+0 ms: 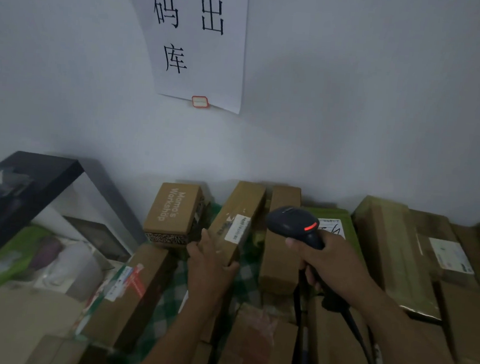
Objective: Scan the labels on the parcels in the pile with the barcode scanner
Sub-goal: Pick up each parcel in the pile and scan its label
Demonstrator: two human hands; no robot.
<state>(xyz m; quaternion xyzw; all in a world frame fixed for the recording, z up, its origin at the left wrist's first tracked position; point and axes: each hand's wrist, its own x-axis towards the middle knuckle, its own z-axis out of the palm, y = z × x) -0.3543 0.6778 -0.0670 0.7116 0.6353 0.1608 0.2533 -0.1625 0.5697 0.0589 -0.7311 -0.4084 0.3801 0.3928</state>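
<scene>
Dark barcode scanner, red light, brown parcel

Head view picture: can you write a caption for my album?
Left hand holds a labelled parcel while the right hand holds the scanner, red light on, beside it.

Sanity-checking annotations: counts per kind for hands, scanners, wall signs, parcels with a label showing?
hands: 2 (left hand, right hand)
barcode scanner: 1
wall sign: 1
parcels showing a label: 4 (held box, green parcel, wrapped parcel at right, lower-left box)
total: 8
</scene>
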